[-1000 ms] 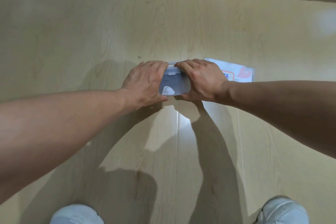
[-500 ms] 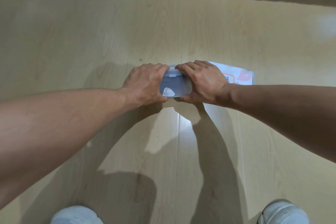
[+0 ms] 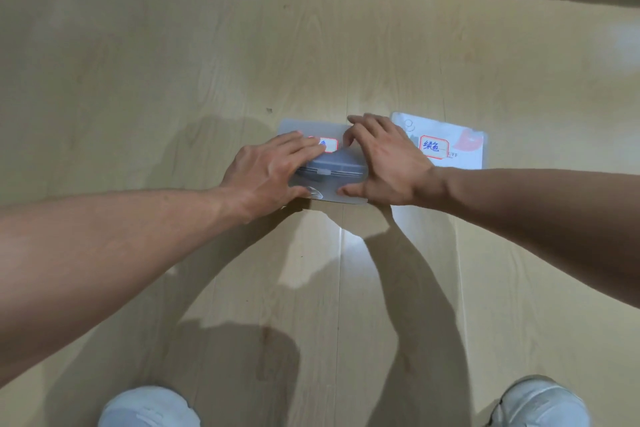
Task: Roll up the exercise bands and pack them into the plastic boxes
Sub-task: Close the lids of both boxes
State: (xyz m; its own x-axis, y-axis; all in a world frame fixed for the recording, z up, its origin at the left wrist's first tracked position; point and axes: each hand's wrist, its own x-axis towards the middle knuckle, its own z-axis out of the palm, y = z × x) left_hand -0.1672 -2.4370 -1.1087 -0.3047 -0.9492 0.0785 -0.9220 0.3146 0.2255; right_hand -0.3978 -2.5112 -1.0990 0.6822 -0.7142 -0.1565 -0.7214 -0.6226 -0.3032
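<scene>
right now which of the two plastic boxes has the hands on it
The left plastic box, between both hands: the left hand lies over its lid and the right hand presses its right end. The right plastic box, with the fully visible red-bordered label, lies untouched.

floor [image 3: 173, 80]: pale wood planks | on it: translucent box [image 3: 329, 180], labelled packet [image 3: 450, 146]

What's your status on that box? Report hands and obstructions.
Left hand and right hand flat on the translucent plastic box, pressing it to the floor. Second labelled box beside the right wrist, apart. Nothing obstructing.
</scene>
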